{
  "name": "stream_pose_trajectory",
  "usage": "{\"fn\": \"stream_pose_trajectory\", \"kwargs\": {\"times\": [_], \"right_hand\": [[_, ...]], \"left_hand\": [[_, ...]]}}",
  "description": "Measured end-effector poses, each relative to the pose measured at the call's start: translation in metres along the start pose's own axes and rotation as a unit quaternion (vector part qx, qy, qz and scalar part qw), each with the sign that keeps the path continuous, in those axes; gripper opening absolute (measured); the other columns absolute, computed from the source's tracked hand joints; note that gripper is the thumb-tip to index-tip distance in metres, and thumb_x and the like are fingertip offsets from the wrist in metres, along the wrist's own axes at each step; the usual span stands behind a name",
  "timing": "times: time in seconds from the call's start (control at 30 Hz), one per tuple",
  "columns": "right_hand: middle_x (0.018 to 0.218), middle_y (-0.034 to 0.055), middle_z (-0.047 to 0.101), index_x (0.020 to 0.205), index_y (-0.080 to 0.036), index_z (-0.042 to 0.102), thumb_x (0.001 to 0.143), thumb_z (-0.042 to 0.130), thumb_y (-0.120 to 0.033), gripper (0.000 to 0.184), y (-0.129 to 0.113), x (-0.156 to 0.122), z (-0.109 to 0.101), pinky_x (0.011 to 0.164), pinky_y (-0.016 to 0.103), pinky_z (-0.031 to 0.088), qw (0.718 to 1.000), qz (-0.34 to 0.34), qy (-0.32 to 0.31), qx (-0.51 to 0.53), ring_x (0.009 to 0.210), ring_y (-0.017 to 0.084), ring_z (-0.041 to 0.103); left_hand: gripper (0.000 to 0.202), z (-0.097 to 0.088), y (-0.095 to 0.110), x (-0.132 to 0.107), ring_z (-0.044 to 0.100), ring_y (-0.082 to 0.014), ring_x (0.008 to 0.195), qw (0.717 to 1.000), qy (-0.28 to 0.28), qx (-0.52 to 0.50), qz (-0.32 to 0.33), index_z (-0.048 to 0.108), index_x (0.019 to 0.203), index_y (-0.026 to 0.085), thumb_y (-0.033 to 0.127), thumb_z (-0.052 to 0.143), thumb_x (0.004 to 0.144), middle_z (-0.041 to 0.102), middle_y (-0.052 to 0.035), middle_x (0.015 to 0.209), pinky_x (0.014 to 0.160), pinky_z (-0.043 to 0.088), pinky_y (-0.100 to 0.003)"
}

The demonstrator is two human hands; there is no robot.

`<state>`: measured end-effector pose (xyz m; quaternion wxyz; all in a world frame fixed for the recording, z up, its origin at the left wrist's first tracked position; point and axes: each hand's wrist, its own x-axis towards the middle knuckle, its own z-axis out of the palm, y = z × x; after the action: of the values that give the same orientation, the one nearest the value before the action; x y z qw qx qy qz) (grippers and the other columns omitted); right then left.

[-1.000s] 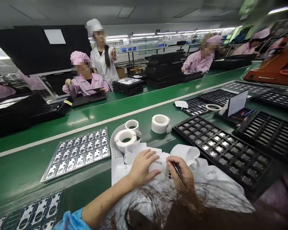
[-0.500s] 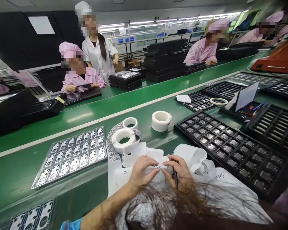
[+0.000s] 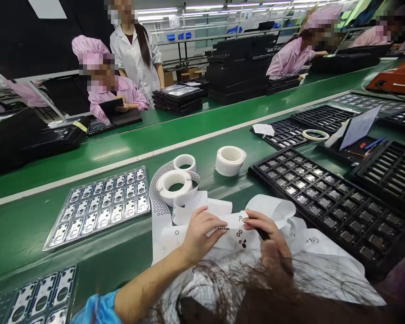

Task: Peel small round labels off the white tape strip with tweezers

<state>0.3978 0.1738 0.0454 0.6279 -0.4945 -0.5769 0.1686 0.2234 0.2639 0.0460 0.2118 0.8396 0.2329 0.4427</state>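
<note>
My left hand [image 3: 198, 233] pinches a white backing strip [image 3: 227, 227] printed with small black rings, low in the middle of the view. My right hand [image 3: 268, 238] grips dark tweezers [image 3: 261, 233] and also touches the strip's right part. The strip curls away to the right as a loose white loop [image 3: 273, 208]. Just beyond my hands sit white label rolls [image 3: 174, 183], with a perforated strip unwinding from the nearest one. Dark hair hides the lower part of both wrists.
A clear tray of metal parts [image 3: 101, 208] lies left, another tray [image 3: 33, 301] at bottom left. A black compartment tray [image 3: 327, 198] lies right, more black trays behind. A tape roll [image 3: 230, 160] stands ahead. People in pink and white coats work across the green belt [image 3: 138, 148].
The view has tilted down and the scene sits higher in the frame. My right hand has turned so the tweezers point left at the strip, and the strip has shifted a little rightward between my fingers.
</note>
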Motion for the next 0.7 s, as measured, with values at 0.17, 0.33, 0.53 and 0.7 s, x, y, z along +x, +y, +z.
{"fn": "stream_pose_trajectory", "kwargs": {"times": [0.17, 0.33, 0.53, 0.7], "right_hand": [[0.112, 0.0035, 0.056, 0.099, -0.026, 0.065, 0.099, 0.055, -0.041, 0.018, -0.006, -0.001, -0.004, 0.086, 0.023, 0.057, 0.996, 0.019, -0.018, 0.087, 0.099, 0.014, 0.062], [0.094, 0.0046, 0.065, 0.087, -0.024, 0.058, 0.087, 0.068, -0.012, 0.015, -0.017, 0.010, -0.001, 0.073, 0.019, 0.061, 0.998, -0.031, -0.029, 0.048, 0.082, 0.013, 0.067], [0.081, 0.0080, 0.067, 0.085, -0.023, 0.059, 0.089, 0.066, -0.013, 0.013, -0.018, 0.017, -0.005, 0.063, 0.024, 0.063, 0.993, -0.097, -0.052, -0.036, 0.073, 0.018, 0.070], [0.088, 0.0078, 0.068, 0.087, -0.023, 0.060, 0.084, 0.072, -0.009, 0.019, -0.004, 0.005, -0.003, 0.067, 0.027, 0.061, 0.996, -0.079, -0.025, -0.016, 0.078, 0.018, 0.067]], "left_hand": [[0.014, -0.002, 0.001, 0.000, 0.070, -0.0130, 0.078, 1.000, -0.013, 0.011, 0.005, 0.069, 0.096, 0.023, 0.032, 0.060, 0.098, 0.075, 0.0021, 0.083, 0.107, 0.047, -0.042], [0.008, -0.004, 0.002, 0.000, 0.070, -0.0119, 0.080, 1.000, -0.017, 0.020, 0.003, 0.068, 0.097, 0.022, 0.027, 0.062, 0.097, 0.074, 0.0022, 0.084, 0.108, 0.046, -0.039], [0.009, -0.002, 0.002, 0.000, 0.070, -0.0122, 0.079, 1.000, 0.001, 0.011, 0.016, 0.068, 0.097, 0.022, 0.029, 0.062, 0.097, 0.074, 0.0019, 0.083, 0.106, 0.047, -0.040], [0.009, 0.000, 0.000, -0.002, 0.071, -0.0131, 0.077, 1.000, 0.000, 0.008, 0.019, 0.067, 0.098, 0.024, 0.031, 0.061, 0.097, 0.074, 0.0017, 0.083, 0.105, 0.048, -0.042]]}}
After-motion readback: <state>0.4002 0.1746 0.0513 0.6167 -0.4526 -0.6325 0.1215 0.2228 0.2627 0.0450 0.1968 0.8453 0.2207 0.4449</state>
